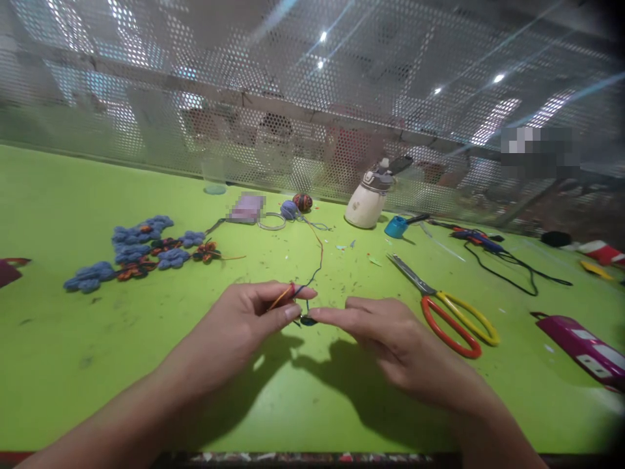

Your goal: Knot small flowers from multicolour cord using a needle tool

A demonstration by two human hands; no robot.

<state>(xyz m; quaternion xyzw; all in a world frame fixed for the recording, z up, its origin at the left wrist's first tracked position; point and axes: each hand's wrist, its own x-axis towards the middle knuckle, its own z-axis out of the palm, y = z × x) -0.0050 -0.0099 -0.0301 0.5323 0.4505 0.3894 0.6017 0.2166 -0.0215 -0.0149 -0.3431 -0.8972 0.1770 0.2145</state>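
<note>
My left hand [251, 312] is closed, thumb and forefinger pinching a small dark crochet piece [307, 320]. A strand of multicoloured yarn [321, 257] is wound round its forefinger and runs back across the table to a small ball of yarn [303, 202]. My right hand [390, 329] faces it, forefinger stretched out to touch the dark piece, the other fingers curled in. Whatever lies inside that right grip is hidden. Further left lie crocheted flowers [131, 253] in blue and in orange and black.
Large scissors [452, 316] with red and yellow handles lie to the right, beside a magenta power strip [586, 348]. Behind stand a white bottle [366, 202], a blue tape roll [396, 227] and a blue glue gun [476, 240]. A perforated metal panel [273, 85] borders the green table [146, 365].
</note>
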